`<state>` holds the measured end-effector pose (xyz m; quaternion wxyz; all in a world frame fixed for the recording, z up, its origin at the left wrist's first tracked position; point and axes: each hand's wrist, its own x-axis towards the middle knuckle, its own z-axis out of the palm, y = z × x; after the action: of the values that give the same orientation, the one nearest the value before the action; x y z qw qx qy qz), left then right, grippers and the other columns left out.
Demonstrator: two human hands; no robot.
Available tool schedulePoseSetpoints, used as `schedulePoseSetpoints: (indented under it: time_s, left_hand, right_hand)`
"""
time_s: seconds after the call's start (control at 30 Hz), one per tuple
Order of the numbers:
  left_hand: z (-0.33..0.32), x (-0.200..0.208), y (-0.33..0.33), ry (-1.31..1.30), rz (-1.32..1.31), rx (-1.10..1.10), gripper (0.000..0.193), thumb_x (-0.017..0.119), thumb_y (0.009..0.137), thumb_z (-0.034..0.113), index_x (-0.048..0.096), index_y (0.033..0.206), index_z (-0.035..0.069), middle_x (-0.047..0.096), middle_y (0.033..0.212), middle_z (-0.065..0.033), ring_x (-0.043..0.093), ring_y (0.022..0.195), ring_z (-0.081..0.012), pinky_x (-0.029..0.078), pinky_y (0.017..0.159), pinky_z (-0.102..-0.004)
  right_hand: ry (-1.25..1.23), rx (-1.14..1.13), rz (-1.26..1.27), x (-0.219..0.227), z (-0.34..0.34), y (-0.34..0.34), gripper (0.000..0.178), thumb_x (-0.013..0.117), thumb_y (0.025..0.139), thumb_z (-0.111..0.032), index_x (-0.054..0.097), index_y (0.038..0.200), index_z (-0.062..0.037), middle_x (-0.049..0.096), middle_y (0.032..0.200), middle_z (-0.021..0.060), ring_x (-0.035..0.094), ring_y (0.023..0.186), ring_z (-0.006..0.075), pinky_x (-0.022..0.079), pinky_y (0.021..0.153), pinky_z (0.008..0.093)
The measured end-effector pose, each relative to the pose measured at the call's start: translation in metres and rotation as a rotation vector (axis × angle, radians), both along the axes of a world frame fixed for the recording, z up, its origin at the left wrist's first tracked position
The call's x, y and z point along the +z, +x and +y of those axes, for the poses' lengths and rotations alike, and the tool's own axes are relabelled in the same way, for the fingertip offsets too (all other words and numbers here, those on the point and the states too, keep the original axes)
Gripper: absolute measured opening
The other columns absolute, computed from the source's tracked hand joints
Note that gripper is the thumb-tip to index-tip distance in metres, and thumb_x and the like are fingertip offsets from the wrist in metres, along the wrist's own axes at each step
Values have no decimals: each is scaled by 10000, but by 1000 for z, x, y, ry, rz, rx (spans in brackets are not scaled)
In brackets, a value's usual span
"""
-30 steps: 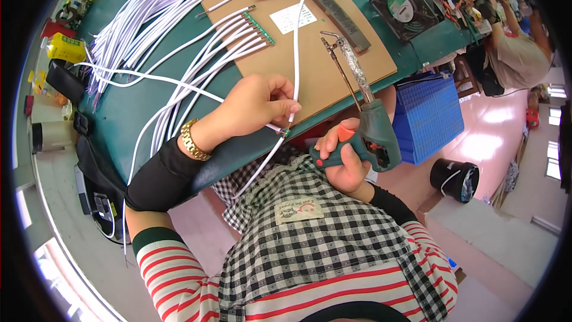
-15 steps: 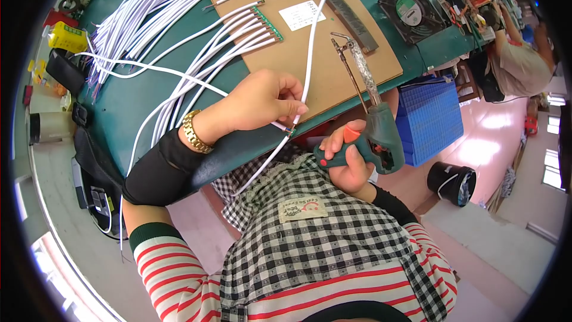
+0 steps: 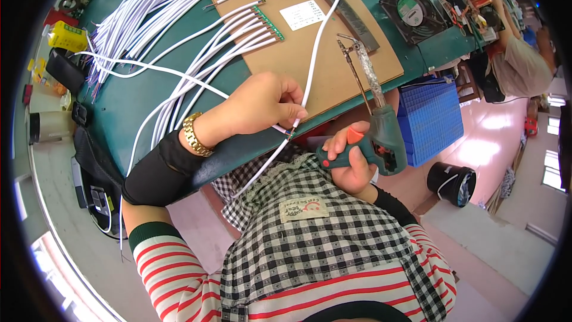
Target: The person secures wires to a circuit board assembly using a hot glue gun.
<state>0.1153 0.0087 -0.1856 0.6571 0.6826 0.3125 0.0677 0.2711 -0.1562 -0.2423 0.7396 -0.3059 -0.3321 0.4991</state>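
My left hand [image 3: 265,100] is closed at the table's front edge, thumb and forefinger pinching a white cable [image 3: 315,54]. Just below the fingertips, a small circuit board [image 3: 291,134] with bare wire ends sits where white cables meet; its detail is too small to read. Off to the right, my right hand [image 3: 351,167] grips the green handle of a soldering gun [image 3: 388,137], a finger beside its orange trigger. The gun's metal barrel and thin feed tube point up and away, with the tip apart from the cable.
On the brown board [image 3: 357,72] lie a green strip [image 3: 268,22] with white cables attached, a paper label [image 3: 302,15] and a dark metal bar [image 3: 351,21]. Bundled cables [image 3: 155,12] spread at the far left. A fan [image 3: 412,11] stands right; a blue crate [image 3: 430,119] is below.
The upper end of the white cable has swung right, off the green perforated sheet. My right hand and the soldering gun have shifted slightly right; the left hand is nearly still.
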Motion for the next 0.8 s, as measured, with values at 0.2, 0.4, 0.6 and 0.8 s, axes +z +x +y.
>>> schedulePoseSetpoints:
  time_s: [0.2,0.4,0.6,0.8]
  left_hand:
    - [3,3,1,-75,12,-7,129,647,831,70,580,790,-33,646,684,-65,615,586,-92,493,524,-225]
    - [0,1,-2,20,2,-36,141,654,828,81,567,793,-24,634,654,-51,602,572,-85,477,522,-223]
    - [-8,3,-3,179,18,-28,177,692,800,155,587,800,12,628,627,-63,619,561,-136,460,516,-271]
    - [-13,3,-1,363,69,-20,205,718,753,198,603,786,32,622,628,-92,604,552,-228,447,519,-329]
  right_hand:
    - [24,35,14,-3,4,1,389,513,892,-147,371,1250,-94,517,862,84,506,748,157,422,783,363]
    - [-33,25,-83,-16,8,-7,362,486,886,-97,381,1232,-104,522,831,85,514,714,161,450,750,378]
    - [32,5,-76,-6,16,-9,363,504,874,-110,388,1218,-93,520,811,81,514,694,161,445,735,379]
    - [36,33,-76,15,36,8,356,504,886,-81,374,1216,-58,526,831,77,521,718,151,443,796,380]
